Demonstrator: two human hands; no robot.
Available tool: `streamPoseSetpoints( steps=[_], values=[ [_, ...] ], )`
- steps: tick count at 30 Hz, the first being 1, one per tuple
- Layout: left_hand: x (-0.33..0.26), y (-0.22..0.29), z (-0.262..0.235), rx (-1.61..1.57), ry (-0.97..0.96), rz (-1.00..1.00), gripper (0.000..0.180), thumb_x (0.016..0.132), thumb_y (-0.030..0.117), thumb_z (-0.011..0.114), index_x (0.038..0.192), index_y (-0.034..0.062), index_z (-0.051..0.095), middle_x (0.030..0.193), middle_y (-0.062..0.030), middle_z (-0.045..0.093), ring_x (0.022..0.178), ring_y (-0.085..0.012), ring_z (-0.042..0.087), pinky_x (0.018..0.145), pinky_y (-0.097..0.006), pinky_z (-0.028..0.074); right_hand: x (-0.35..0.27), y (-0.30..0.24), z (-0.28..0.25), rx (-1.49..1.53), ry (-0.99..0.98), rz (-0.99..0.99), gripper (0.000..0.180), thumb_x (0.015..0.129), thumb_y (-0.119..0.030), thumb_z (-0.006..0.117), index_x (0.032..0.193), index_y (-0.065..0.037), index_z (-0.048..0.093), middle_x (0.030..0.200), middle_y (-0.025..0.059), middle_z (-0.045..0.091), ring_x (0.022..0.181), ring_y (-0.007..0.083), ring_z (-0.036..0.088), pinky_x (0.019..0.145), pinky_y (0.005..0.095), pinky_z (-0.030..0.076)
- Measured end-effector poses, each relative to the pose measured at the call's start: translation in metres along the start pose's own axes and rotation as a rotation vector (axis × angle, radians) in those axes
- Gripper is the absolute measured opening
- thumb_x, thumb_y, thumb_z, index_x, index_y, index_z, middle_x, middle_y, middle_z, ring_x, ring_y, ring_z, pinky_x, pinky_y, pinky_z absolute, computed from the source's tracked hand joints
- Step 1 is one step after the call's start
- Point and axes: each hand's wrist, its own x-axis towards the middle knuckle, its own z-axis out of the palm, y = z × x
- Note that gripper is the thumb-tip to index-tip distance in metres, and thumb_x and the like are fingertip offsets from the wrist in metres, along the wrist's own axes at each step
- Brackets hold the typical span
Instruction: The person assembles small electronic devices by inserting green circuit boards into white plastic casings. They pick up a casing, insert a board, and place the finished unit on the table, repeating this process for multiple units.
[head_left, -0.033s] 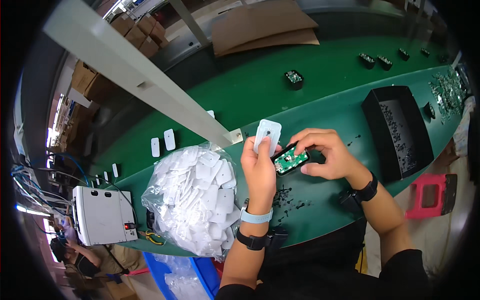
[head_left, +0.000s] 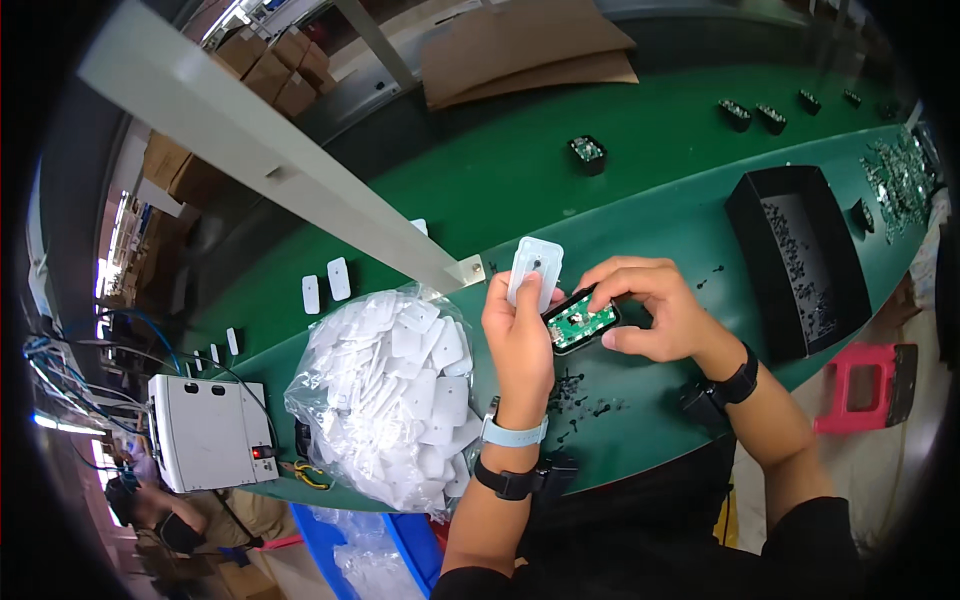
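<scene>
Seemingly nothing has shifted: a white cover (head_left: 534, 270) is pinched in the closed left hand (head_left: 518, 335), a black case (head_left: 581, 322) gripped by the right hand (head_left: 655, 310), above the bench's (head_left: 640, 190) near edge.

I saw a clear plastic bag (head_left: 385, 400) of white covers on the desk's left, and brown cardboard boxes (head_left: 275, 65) stacked beyond it.
</scene>
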Motion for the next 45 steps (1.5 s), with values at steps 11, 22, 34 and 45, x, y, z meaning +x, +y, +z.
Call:
streamPoseSetpoints(
  steps=[11, 22, 34, 45],
  values=[
    [-0.007, -0.002, 0.009, 0.08, 0.03, -0.029, 0.014, 0.102, 0.017, 0.055, 0.098, 0.0035, 0.055, 0.073, -0.0069, 0.066, 0.057, -0.008, 0.059, 0.05, -0.022, 0.041, -0.007, -0.001, 0.007, -0.152, 0.119, -0.038, 0.013, 0.07, 0.0, 0.073, 0.082, -0.003, 0.069, 0.097, 0.0103, 0.07, 0.085, 0.0239, 0.069, 0.072, 0.0316, 0.054],
    [-0.008, 0.001, 0.011, 0.093, 0.098, -0.009, 0.015, 0.102, 0.018, 0.055, 0.097, 0.004, 0.054, 0.069, -0.0056, 0.065, 0.054, -0.0077, 0.056, 0.049, -0.022, 0.042, -0.006, 0.004, 0.006, -0.082, 0.097, -0.061, 0.019, 0.07, -0.004, 0.079, 0.087, -0.005, 0.07, 0.103, 0.0104, 0.068, 0.088, 0.0238, 0.068, 0.077, 0.0315, 0.054],
    [-0.004, 0.007, 0.006, -0.134, -0.041, -0.15, 0.015, 0.102, 0.016, 0.054, 0.103, 0.0021, 0.058, 0.089, -0.0116, 0.07, 0.072, -0.0136, 0.068, 0.066, -0.026, 0.055, -0.01, 0.008, 0.002, 0.482, 0.038, 0.106, 0.058, 0.074, 0.001, 0.085, 0.125, -0.003, 0.057, 0.126, 0.0088, 0.057, 0.116, 0.0169, 0.058, 0.1, 0.0346, 0.049],
    [-0.005, 0.008, 0.007, -0.152, -0.083, -0.18, 0.015, 0.103, 0.018, 0.054, 0.104, 0.0036, 0.059, 0.089, -0.0085, 0.069, 0.078, -0.0121, 0.066, 0.071, -0.027, 0.054, -0.004, 0.001, -0.001, -0.013, 0.034, -0.103, 0.026, 0.072, -0.001, 0.083, 0.095, -0.002, 0.071, 0.113, 0.0142, 0.07, 0.097, 0.0239, 0.07, 0.085, 0.0304, 0.055]
  ],
)
